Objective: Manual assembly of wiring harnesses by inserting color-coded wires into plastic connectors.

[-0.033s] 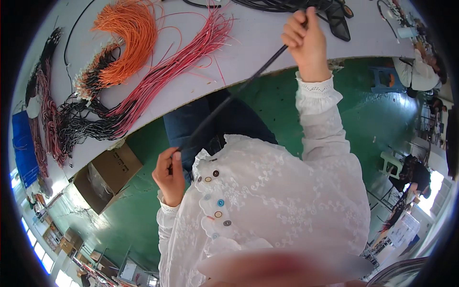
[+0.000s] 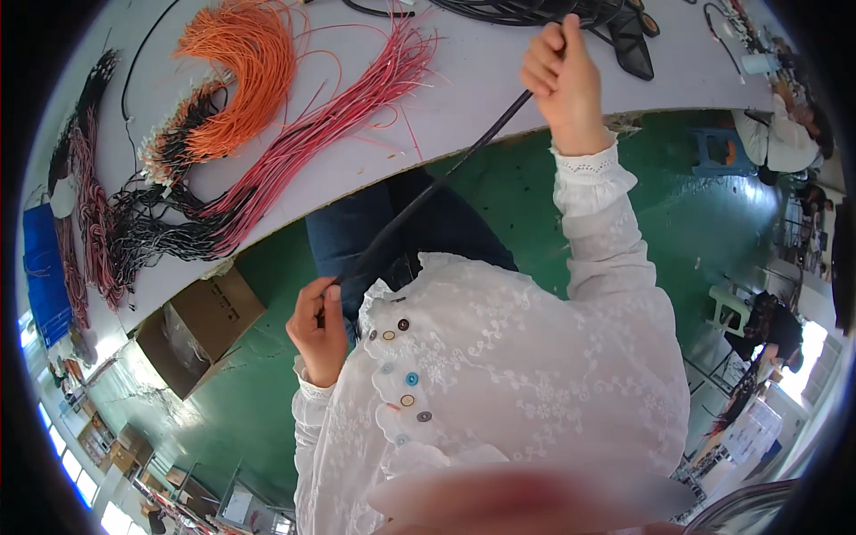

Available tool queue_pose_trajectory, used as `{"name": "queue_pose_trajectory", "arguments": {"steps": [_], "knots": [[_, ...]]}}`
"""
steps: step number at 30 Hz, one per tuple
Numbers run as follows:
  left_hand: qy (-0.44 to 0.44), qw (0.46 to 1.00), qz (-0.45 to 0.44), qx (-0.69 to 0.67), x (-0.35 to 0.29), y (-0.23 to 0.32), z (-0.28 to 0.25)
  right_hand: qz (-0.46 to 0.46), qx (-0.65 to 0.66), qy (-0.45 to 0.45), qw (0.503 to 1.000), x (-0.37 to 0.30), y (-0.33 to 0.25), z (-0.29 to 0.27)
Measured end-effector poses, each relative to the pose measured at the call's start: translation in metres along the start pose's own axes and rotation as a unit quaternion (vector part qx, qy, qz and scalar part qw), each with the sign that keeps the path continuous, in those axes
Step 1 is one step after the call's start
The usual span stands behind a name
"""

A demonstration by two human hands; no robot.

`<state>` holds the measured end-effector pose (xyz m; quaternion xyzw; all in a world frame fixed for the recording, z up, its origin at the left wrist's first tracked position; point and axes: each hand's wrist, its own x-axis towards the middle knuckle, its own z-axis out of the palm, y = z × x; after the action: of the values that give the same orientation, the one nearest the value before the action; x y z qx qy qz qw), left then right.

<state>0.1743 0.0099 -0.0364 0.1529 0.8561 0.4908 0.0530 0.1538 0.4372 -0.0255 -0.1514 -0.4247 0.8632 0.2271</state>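
Observation:
A long black cable (image 2: 432, 188) runs slantwise, almost straight, between my two hands, passing over the table edge and above my lap. My left hand (image 2: 319, 330) is closed on its lower end close to my body, thumb against the fingers. Farther off, over the right part of the table, my right hand (image 2: 565, 85) grips the upper stretch in curled fingers. Just beyond that hand lies a coil of thick black cable (image 2: 508, 11); whether the held cable joins it I cannot tell.
Bundles of orange wires (image 2: 259, 67) and red-and-black wires (image 2: 303, 138) lie on the white table (image 2: 481, 67) at the left. An open cardboard box (image 2: 209, 325) stands on the green floor below. A blue stool (image 2: 720, 152) and other people are at the right.
My right hand has shifted very slightly left and nearer. The cable looks sharper than before, and the left hand has barely moved.

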Motion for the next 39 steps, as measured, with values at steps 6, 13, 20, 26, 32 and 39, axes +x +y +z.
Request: {"name": "queue_pose_trajectory", "arguments": {"steps": [6, 13, 20, 26, 32, 39], "knots": [[0.002, 0.997, -0.071, -0.03, -0.009, -0.012, -0.004, 0.05, -0.023, -0.018, 0.998, 0.017, -0.006, 0.002], [0.022, 0.999, -0.036, -0.017, 0.007, -0.032, -0.015, 0.099, -0.01, -0.1, 0.99, 0.045, -0.005, -0.012], [0.021, 0.998, -0.052, -0.035, 0.017, -0.038, -0.012, -0.031, -0.385, -0.023, 0.922, 0.06, -0.012, -0.01], [0.001, 0.998, -0.03, -0.061, 0.043, -0.036, -0.003, 0.104, -0.229, -0.067, 0.966, 0.096, -0.035, -0.061], [0.001, 0.978, -0.088, -0.191, 0.044, -0.005, 0.028, 0.188, -0.371, -0.061, 0.908, 0.012, -0.018, 0.007], [-0.005, 0.993, -0.039, -0.109, 0.04, 0.011, 0.049, 0.243, -0.234, -0.218, 0.916, -0.108, 0.088, 0.098]]}}
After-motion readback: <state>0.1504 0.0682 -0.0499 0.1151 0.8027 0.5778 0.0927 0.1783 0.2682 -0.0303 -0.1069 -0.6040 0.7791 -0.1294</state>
